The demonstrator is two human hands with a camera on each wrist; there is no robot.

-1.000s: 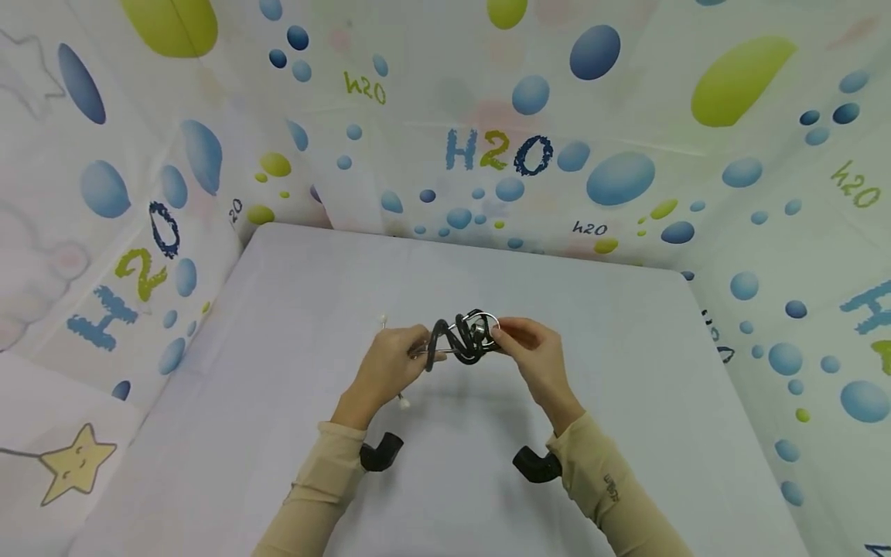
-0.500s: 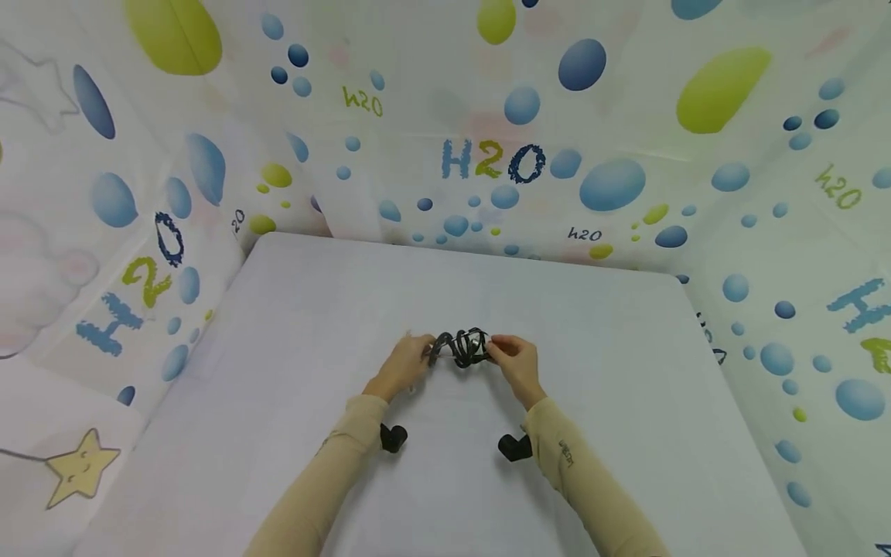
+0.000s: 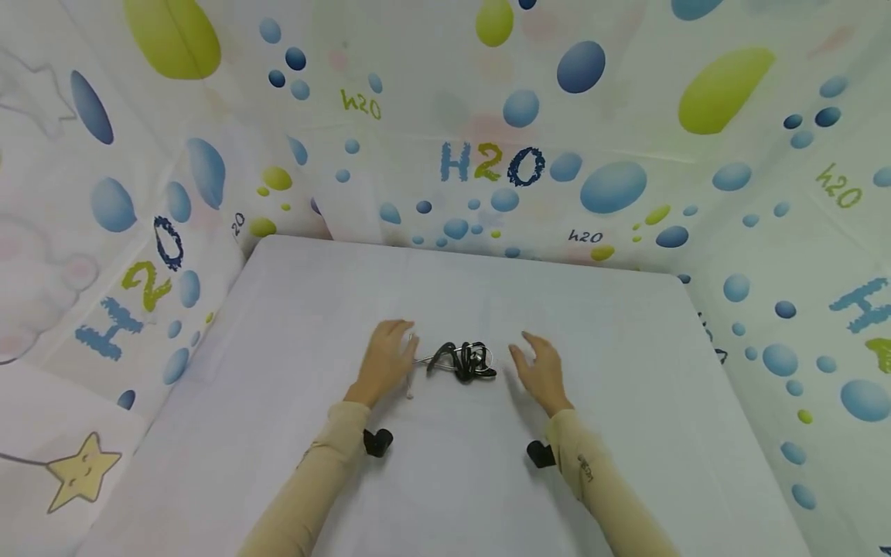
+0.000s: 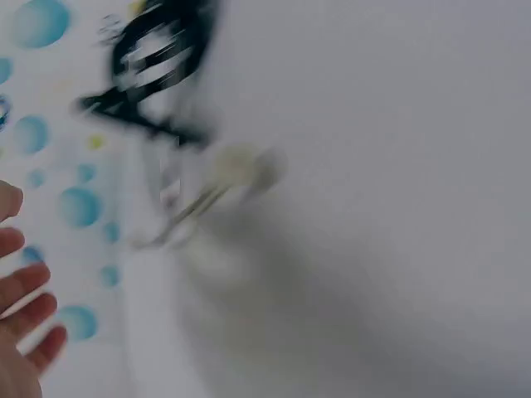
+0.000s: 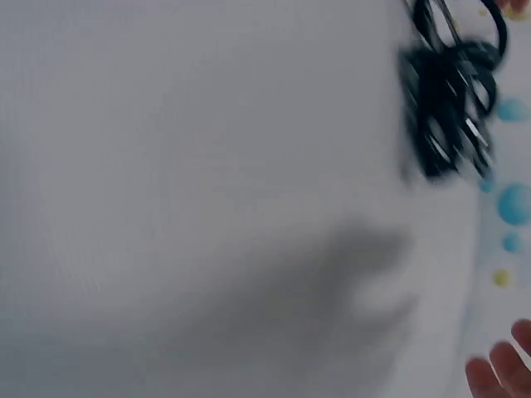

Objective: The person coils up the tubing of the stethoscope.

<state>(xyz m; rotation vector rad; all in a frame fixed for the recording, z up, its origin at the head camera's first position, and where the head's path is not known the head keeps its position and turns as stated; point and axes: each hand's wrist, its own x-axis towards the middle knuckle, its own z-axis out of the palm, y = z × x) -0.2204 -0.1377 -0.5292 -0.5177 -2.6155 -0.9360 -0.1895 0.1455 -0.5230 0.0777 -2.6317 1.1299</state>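
Note:
A metal wire frame with black cord (image 3: 465,363) wound around it lies on the white table. A round metal ring shows at its right end, and a thin crossbar (image 3: 409,383) with pale tips stands at its left end. My left hand (image 3: 385,360) is just left of the crossbar, fingers relaxed and spread, holding nothing. To the right of the ring, apart from it, my right hand (image 3: 541,375) has its fingers loosely bent with nothing in them. Both wrist views show the cord-wound frame (image 4: 162,66) blurred, with loose fingers (image 5: 502,369) at the edge.
The white table (image 3: 592,333) meets a backdrop (image 3: 418,116) printed with blue and green drops and H2O lettering, at the back and sides. Black curved pieces (image 3: 378,442) stick out at the inner side of both wrists.
Both hands held the cord-wound metal frame between them, lowered it to the table, and let go. Left hand has drawn away leftward, right hand rightward.

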